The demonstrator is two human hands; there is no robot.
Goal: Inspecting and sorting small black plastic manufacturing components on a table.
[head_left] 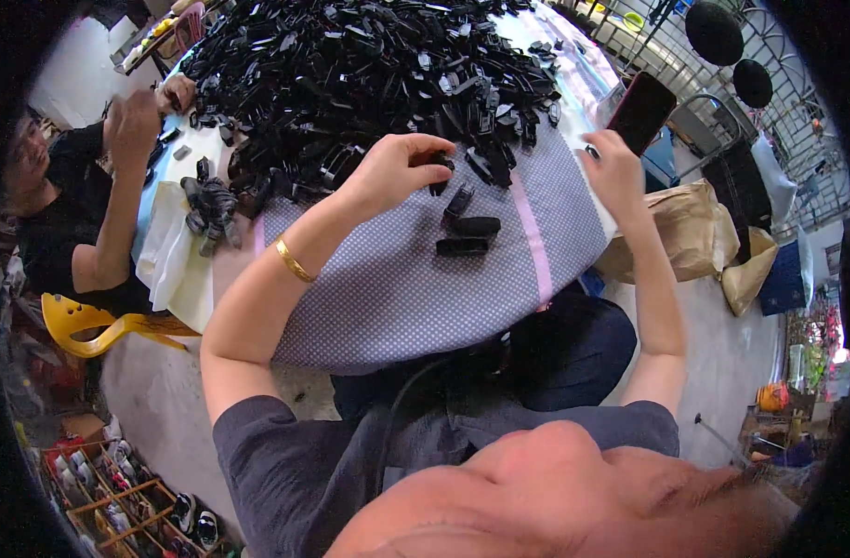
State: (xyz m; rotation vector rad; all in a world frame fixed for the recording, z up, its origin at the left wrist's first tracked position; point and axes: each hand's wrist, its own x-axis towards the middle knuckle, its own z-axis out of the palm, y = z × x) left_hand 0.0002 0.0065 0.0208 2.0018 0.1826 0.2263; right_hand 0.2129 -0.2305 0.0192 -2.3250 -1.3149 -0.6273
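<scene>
My left hand (pixel 392 174), with a gold bangle on its wrist, pinches a small black plastic piece (pixel 439 174) between thumb and fingers at the near edge of a heap. That heap of black plastic pieces (pixel 350 84) spreads over the far part of the table. Just right of my left hand lie a few separate black pieces (pixel 476 226) on the patterned cloth (pixel 378 307). My right hand (pixel 615 177) is at the table's right edge, fingers bent together; a small dark bit shows at the fingertips. Beside it a dark phone (pixel 643 112) stands tilted.
At the left sits another person (pixel 67 205) with hands by the heap. A dark grey bundle (pixel 211 209) and white cloth (pixel 167 242) lie on that side. A yellow chair (pixel 90 325) stands below. Brown paper bags (pixel 680 228) are right of the table; a shoe rack (pixel 118 502) is lower left.
</scene>
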